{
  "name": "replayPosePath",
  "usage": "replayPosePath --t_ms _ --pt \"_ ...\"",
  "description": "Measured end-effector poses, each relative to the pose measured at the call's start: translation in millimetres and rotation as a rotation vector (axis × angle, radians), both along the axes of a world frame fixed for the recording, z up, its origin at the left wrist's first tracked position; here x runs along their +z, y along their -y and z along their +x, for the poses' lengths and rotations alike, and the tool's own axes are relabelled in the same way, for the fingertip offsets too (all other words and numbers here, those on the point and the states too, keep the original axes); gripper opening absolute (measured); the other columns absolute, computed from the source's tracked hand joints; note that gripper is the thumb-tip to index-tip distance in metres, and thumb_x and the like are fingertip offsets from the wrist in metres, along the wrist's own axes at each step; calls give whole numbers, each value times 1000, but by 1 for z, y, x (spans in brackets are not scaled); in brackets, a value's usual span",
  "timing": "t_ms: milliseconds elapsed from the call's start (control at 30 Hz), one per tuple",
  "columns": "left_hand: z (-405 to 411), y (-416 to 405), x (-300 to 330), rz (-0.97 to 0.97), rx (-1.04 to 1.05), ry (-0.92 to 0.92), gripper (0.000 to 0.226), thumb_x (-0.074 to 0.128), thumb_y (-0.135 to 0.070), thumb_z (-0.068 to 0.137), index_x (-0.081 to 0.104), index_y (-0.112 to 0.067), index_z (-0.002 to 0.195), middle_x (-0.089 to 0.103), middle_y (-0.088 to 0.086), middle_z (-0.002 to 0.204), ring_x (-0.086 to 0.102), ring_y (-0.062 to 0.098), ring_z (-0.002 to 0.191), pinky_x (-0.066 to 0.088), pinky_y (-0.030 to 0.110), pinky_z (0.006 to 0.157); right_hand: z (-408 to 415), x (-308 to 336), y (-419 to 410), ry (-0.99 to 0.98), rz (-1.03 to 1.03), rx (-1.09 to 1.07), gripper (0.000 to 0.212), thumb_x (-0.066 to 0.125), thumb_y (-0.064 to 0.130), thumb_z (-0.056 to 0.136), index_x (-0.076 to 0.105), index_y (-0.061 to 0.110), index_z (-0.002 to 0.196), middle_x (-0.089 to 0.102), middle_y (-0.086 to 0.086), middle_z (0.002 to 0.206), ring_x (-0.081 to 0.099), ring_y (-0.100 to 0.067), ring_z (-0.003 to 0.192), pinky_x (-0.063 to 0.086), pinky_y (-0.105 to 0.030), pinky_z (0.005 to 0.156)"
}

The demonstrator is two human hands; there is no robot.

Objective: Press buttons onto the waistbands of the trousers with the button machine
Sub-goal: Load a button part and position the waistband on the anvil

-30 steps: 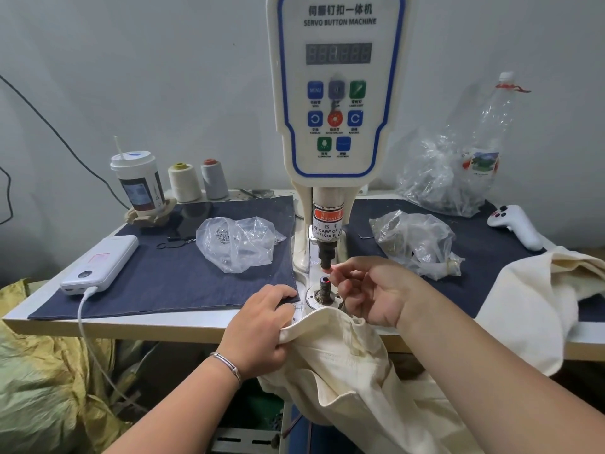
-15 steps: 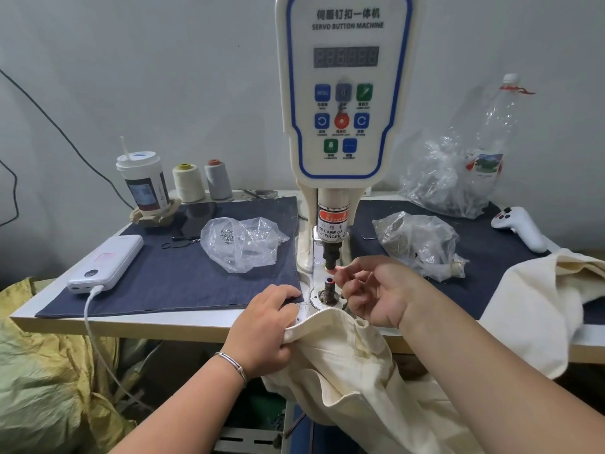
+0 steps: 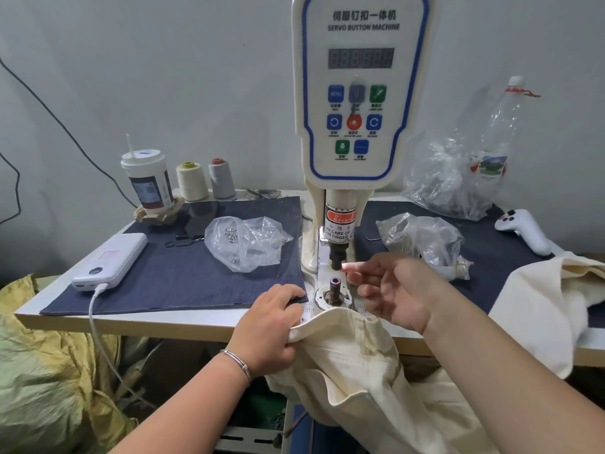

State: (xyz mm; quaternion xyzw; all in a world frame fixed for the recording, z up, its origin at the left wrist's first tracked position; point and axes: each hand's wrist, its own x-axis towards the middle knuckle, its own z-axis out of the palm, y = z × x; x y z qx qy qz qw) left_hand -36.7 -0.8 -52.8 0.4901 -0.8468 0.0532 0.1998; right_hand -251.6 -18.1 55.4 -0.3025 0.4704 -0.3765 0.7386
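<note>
A wide tabletop (image 3: 196,324) fills the view, seen from a head-worn camera. At the middle of its back edge a tall white button machine (image 3: 360,93) stands upright, its control panel facing the viewer. A dark punch (image 3: 337,255) hangs straight down from it over a small purple-tipped post (image 3: 334,286) near the front edge, with open air between the two.

Cream trousers (image 3: 360,371) hang over the front edge, just below the post. The waistband (image 3: 330,317) runs left to right along that edge, its long axis parallel to it, while the legs drop towards the floor. The cloth does not yet lie over the post, and no button is visible on the part of the waistband in view. By this judgement the pressing is still ahead: the waistband must be slid between punch and post, then the machine worked. A second cream garment (image 3: 550,306) lies heaped at the right edge; whether it is finished cannot be told.

The left hand (image 3: 265,329) holds the waistband's left end, its grip clamped on the cloth. The right hand (image 3: 393,290) hovers just right of the post, its grip loosely apart with the fingertips (image 3: 352,267) near the punch; whether they hold a small part cannot be told.

Clear bags of metal parts lie left (image 3: 245,240) and right (image 3: 422,240) of the machine.
</note>
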Motion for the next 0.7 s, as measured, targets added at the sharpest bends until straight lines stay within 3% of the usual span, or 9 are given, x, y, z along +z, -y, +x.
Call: replayPosePath --t_ms 100,200,300,367,433,467,533,600,700 --pt "2 3 3 62 -5 -14 24 64 -12 60 64 -6 83 56 8 123 55 29 107 47 38 92 -3 3 -19 -333 -313 -112 21 52 2 84 73 4 82 66 -9 63 47 -12 43 38 -22 46" --pt "4 6 6 108 -5 19 27 59 -17 68 65 -8 92 49 3 129 46 23 114 39 34 97 14 4 -51 -608 -678 -69 18 60 11 79 75 16 70 67 -2 59 49 -8 43 38 -17 45" --pt "5 6 17 57 -62 112 32 59 -21 67 67 -11 96 56 2 118 52 22 102 46 35 87 55 3 -66 -810 -982 91 13 60 20 74 72 22 71 66 6 63 56 -4 57 43 -18 53" --pt "5 3 27 7 -139 113 27 60 -21 58 69 -11 81 69 3 92 63 24 81 52 26 67 86 4 -54 -935 -1116 122 12 59 17 74 70 20 72 62 8 69 56 -7 68 46 -25 64" --pt "6 -2 34 -5 -162 133 14 60 -22 49 55 -15 59 64 -1 66 54 18 58 33 13 51 117 7 -29 -1007 -1113 162 14 59 12 78 70 21 75 59 9 71 56 -12 74 47 -28 69" --pt "7 -1 33 -18 -149 143 21 61 -21 48 43 -17 58 60 -3 64 47 15 57 26 15 50 131 8 -12 -1020 -1067 178 16 57 10 80 69 21 77 58 10 70 57 -14 76 48 -28 70" --pt "9 6 22 39 -114 123 20 60 -19 58 43 -15 69 59 2 86 51 21 82 37 26 67 156 7 26 -1065 -992 187 20 53 7 83 67 21 83 57 10 75 59 -19 83 49 -30 72" --pt "11 11 16 107 -80 101 19 54 -19 67 55 -10 84 54 6 106 43 24 102 39 36 87 177 3 61 -1224 -1015 188 25 50 6 86 68 21 97 57 1 100 53 -22 102 46 -33 75" --pt "13 15 18 158 -117 -42 12 56 -13 67 47 -11 74 46 2 94 35 20 89 41 39 83 199 -8 101 -1444 -1060 285 33 49 6 90 67 22 111 44 -6 121 37 -25 121 43 -36 84"
